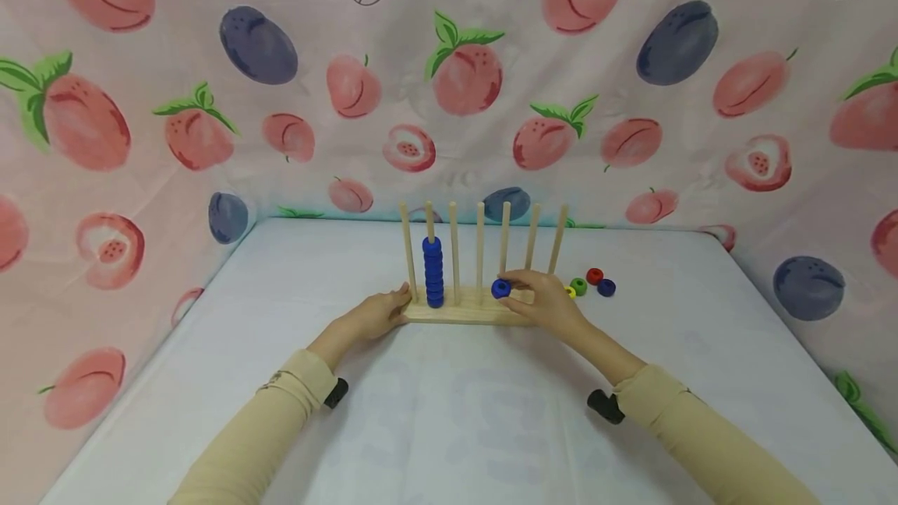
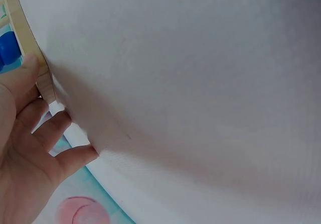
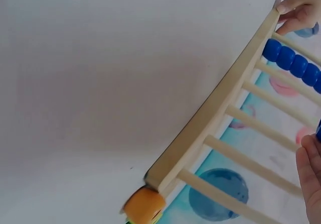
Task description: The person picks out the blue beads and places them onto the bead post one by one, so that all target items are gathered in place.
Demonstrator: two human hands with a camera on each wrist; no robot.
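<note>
A wooden peg stand (image 1: 463,315) with several upright pegs stands on the table. A stack of blue beads (image 1: 434,277) fills most of the second peg from the left; the other pegs look bare where they show. My left hand (image 1: 379,313) holds the left end of the base, its thumb on the wood in the left wrist view, the other fingers (image 2: 54,128) spread below. Between thumb and fingers, my right hand (image 1: 556,305) pinches one blue bead (image 1: 501,288) in front of the right-hand pegs, its hole facing the head camera. The right hand hides part of the base.
Right of the stand lie loose beads: green (image 1: 578,286), red (image 1: 595,277), dark blue (image 1: 606,287) and a partly hidden yellow one (image 1: 570,291). An orange bead (image 3: 144,205) shows by the base's end. A fruit-patterned cloth (image 1: 463,139) hangs behind the white table (image 1: 456,411).
</note>
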